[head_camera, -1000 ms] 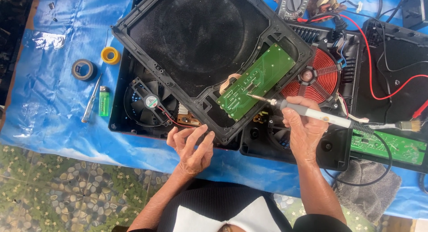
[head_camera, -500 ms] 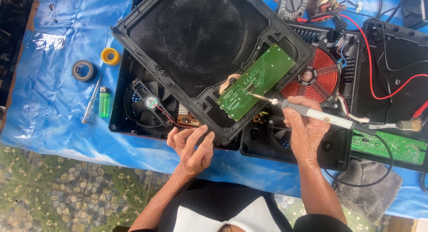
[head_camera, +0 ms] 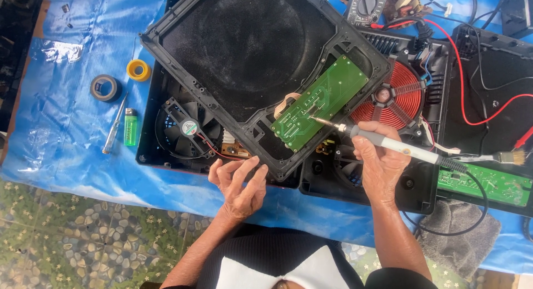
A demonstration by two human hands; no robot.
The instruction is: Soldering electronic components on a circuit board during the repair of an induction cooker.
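On the blue plastic sheet (head_camera: 66, 150) spread over a pebble-patterned floor, an opened black induction cooker (head_camera: 166, 150) lies with its black rectangular top frame (head_camera: 244, 56) flipped over and resting tilted across the base. The right hand (head_camera: 380, 167) grips a grey pen-shaped soldering iron (head_camera: 388, 144), fingers wrapped round its handle, and the metal tip touches the long green circuit board (head_camera: 322, 103) fixed into the frame's lower edge. The left hand (head_camera: 241, 183) holds nothing; its fingers are spread and loosely curled, the fingertips resting at the frame's near corner, just beside a small tan board. A black cooling fan (head_camera: 180, 128) sits in the base to the left, and a red copper coil (head_camera: 397, 97) shows to the right of the green board. Off to the left on the sheet lie a grey tape roll (head_camera: 104, 87), a yellow tape roll (head_camera: 138, 70), a green lighter (head_camera: 130, 126) and a slim screwdriver (head_camera: 114, 128).
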